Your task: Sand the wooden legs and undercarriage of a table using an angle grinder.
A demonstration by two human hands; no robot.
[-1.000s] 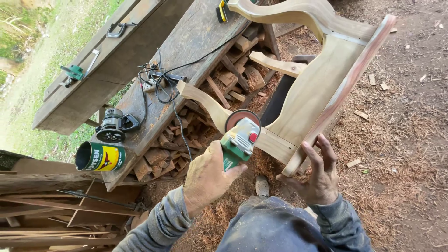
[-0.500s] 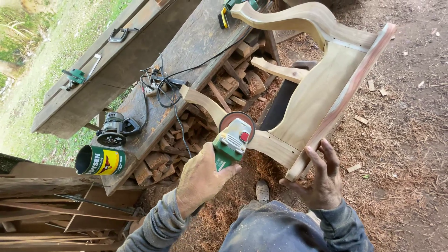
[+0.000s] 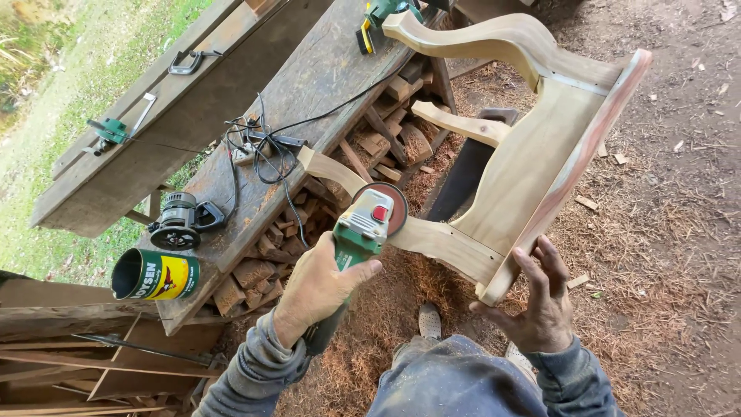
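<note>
Your left hand [image 3: 315, 287] is clamped on the green angle grinder [image 3: 360, 228]; right hand [image 3: 540, 297], fingers spread, braces the table frame [image 3: 532, 154]. Green/yellow can [image 3: 154, 274] lies at 9 o'clock on the workbench [image 3: 309, 85].

The left hand [image 3: 312, 289] gripped a green angle grinder [image 3: 356, 235], its disc against a curved leg of the unfinished wooden table [image 3: 532, 154]. The right hand [image 3: 540, 301] steadied the tabletop's edge above sawdust-strewn ground [image 3: 656, 255].
</note>
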